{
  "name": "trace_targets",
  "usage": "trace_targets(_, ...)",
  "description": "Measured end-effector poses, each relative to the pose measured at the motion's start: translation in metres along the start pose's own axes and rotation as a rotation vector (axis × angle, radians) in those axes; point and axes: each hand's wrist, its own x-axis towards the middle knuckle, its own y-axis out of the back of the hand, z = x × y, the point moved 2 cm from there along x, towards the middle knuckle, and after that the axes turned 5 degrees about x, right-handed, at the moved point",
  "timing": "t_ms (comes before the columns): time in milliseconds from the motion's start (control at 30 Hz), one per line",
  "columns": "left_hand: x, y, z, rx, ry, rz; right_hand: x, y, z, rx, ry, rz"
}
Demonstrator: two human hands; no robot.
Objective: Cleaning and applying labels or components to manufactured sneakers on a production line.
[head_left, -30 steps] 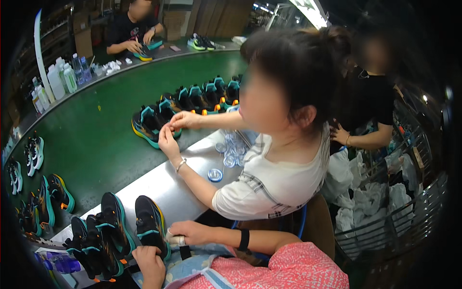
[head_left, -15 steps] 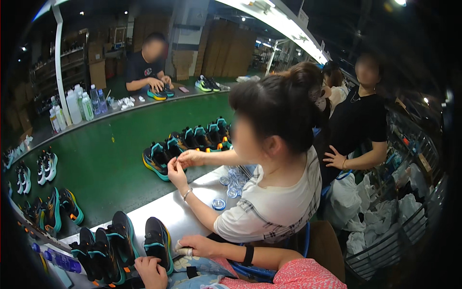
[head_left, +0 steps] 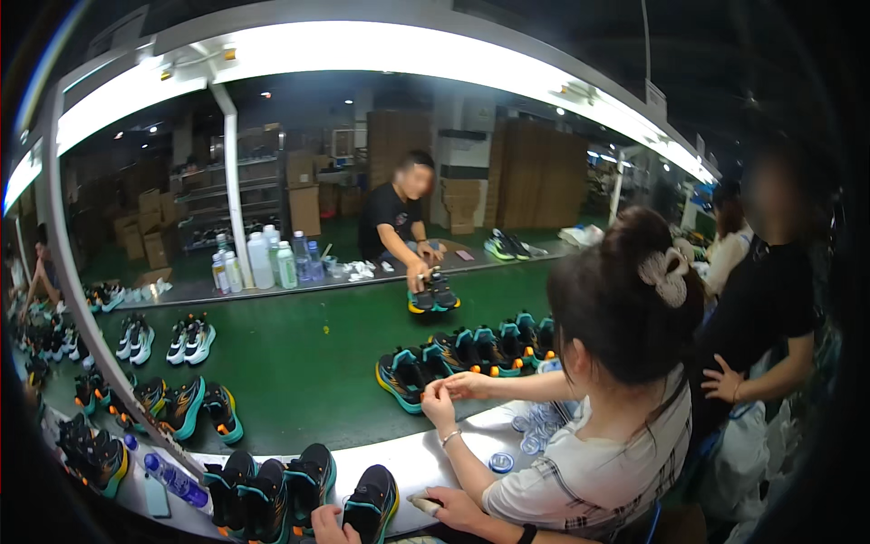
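Observation:
A black sneaker (head_left: pixel 372 500) with a yellow and teal sole stands upright before me on the metal bench edge. My left hand (head_left: pixel 333 526), partly cut off by the lower edge, closes around its left side near the opening. To the shoe's right, my right hand (head_left: pixel 458 510) is closed, fingers pressed together. Something small and cream-coloured (head_left: pixel 424 504) shows at its fingertips; whether cloth or finger covers, I cannot tell. Several matching black sneakers (head_left: pixel 265 497) stand close together left of my left hand.
A co-worker (head_left: pixel 580 453) in a white top sits close on my right, near blue-and-white round discs (head_left: pixel 536 426). Shoes stand in rows on the green belt (head_left: pixel 299 381). Across it, another person (head_left: pixel 394 218) holds a pair of sneakers (head_left: pixel 433 295). A purple bottle (head_left: pixel 177 480) lies at left.
My view has turned left and up, so everything sits further right and lower. The person across has moved a pair of sneakers forward over the belt. My hands stay beside the same sneaker.

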Motion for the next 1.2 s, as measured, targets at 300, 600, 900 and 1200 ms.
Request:
trace_targets(300,0.028,-0.016,-0.073,-0.114,0.300,-0.248,0.071,-0.007,-0.046,0.090,0.458,-0.325)
trace_targets(600,0.038,-0.022,-0.066,-0.291,0.268,-0.506,0.096,-0.019,-0.066,-0.184,0.428,-0.267)
trace_targets(900,0.036,-0.053,-0.102,-0.553,0.436,-0.305,0.082,-0.040,-0.084,-0.603,0.509,-0.454)
trace_targets(1200,0.056,-0.062,-0.053,-0.827,0.696,-0.295,0.088,-0.037,-0.084,-0.871,0.480,-0.403)
